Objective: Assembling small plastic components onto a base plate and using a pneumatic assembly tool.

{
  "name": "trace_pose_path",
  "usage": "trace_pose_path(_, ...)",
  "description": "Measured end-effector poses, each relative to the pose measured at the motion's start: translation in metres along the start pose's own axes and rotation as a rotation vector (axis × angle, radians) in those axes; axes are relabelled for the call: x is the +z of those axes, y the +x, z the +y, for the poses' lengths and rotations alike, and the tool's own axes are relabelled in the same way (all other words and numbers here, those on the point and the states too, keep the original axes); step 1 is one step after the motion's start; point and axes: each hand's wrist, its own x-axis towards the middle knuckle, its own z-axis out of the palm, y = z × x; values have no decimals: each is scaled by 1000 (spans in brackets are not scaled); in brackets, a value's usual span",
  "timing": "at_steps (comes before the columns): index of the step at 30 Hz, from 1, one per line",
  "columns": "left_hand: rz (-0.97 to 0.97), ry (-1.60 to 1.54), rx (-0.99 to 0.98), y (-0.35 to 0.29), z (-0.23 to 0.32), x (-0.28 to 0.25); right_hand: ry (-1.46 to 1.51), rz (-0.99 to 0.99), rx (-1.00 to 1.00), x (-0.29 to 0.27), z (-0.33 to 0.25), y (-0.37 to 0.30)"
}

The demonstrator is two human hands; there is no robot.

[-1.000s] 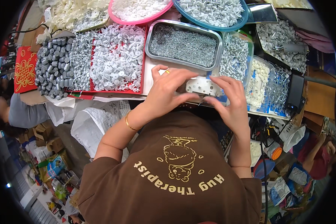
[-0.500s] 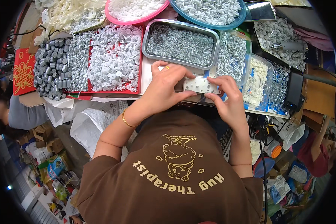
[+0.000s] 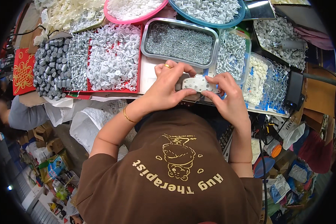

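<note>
A small, long white piece [image 3: 195, 84] with several grey dots on its face lies between my two hands at the table's near edge. My left hand [image 3: 170, 83] closes on its left end, with the thumb along the lower edge and the fingers above. At the right end, the thumb and fingers of my right hand [image 3: 227, 89] pinch it. Whether the dots are holes or metal heads is too small to tell. Just beyond stands a metal tray [image 3: 144, 48] filled with small metal pins or screws [image 3: 179, 43].
A red tray [image 3: 140, 71] of white-headed metal parts and a heap of grey cylinders [image 3: 50, 67] lie left. Right are a clear tub [image 3: 248, 56] of metal parts, cream pieces [image 3: 255, 80] and a black box [image 3: 294, 91]. Pink [image 3: 164, 5] and blue [image 3: 244, 13] basins stand behind.
The white piece has tilted so more of its dotted face shows, and it sits slightly left. Both hands keep hold of it; the left fingers have shifted a little.
</note>
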Motion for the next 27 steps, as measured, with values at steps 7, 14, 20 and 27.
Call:
trace_pose_path(7,-177,-27,79,18,0,-12,-120,23,-51,0,-7,-2)
trace_pose_path(14,-277,-36,125,24,-7,-17,-185,11,-48,1,-11,-4)
trace_pose_path(20,-132,32,69,10,0,-13,-201,22,-69,2,-9,-3)
trace_pose_path(27,103,193,270,-4,-7,7,-194,-39,-63,-4,-9,4)
